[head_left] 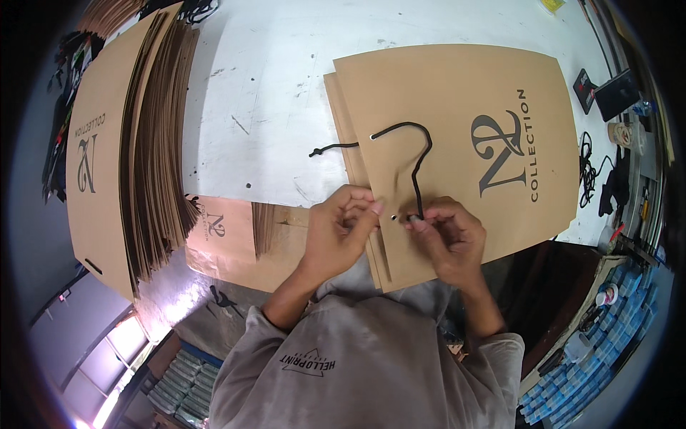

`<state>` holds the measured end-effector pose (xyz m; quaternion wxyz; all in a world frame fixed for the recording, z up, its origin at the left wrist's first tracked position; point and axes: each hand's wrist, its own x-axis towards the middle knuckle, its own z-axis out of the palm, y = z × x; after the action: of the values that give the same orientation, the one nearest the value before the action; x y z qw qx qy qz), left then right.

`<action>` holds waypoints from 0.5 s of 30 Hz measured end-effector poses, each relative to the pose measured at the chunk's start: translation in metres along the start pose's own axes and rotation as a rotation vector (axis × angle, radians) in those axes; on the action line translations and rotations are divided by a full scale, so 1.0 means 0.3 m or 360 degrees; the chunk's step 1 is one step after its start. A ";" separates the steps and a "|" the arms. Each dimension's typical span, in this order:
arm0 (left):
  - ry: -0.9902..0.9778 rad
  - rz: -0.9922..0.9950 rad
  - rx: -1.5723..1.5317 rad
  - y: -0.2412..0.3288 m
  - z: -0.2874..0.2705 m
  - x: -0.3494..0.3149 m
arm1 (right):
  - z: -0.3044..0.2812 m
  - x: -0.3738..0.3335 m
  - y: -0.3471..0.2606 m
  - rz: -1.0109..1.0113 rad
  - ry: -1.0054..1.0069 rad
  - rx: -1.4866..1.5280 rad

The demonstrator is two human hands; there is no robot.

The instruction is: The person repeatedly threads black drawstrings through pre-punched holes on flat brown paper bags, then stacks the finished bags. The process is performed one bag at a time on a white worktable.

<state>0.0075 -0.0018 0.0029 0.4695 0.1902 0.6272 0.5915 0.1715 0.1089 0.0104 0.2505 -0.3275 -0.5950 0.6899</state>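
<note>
A flat brown paper bag (443, 82) with a large black print lies on the table, its open edge toward the left. A black cord (426, 154) comes out of the upper eyelet and arcs down across the bag; its other end, knotted, sticks out past the bag's left edge. My right hand (451, 239) pinches the cord near its tip, just right of the lower eyelet (394, 217). At the bag's left edge my left hand (343, 232) is closed on the paper, fingers curled and thumb on top. Its hidden fingertips partly go behind the edge.
More brown bags stand in a thick stack (157, 143) at the left. Below it, another pile of bags (229, 225) lies lower down. Loose black cords (587, 171), a dark box (617, 95) and a cup (620, 134) sit at the white table's (264, 107) right side.
</note>
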 end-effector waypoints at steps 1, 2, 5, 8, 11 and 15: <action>-0.0072 -0.0087 -0.0149 0.009 -0.015 0.003 | 0.007 0.011 0.020 -0.0185 -0.0015 -0.0121; -0.0134 -0.0173 -0.0295 0.017 -0.034 0.004 | 0.012 0.019 0.032 -0.0371 -0.0039 -0.0236; -0.0345 -0.0172 -0.0417 0.002 -0.053 -0.003 | 0.014 0.024 0.025 -0.0442 -0.0077 -0.0347; -0.0436 -0.0118 -0.0342 -0.003 -0.043 -0.006 | 0.012 0.027 0.025 -0.0459 -0.0083 -0.0438; -0.0483 -0.0079 -0.0261 -0.008 -0.040 -0.004 | 0.031 0.036 0.036 -0.0586 -0.0011 -0.0527; -0.0474 -0.0045 -0.0243 -0.022 -0.032 0.000 | 0.003 0.040 0.045 -0.0453 -0.0104 -0.0571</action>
<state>0.0017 -0.0087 -0.0044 0.5788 0.2307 0.5065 0.5960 0.1634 0.1149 -0.0048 0.2638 -0.2570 -0.7560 0.5411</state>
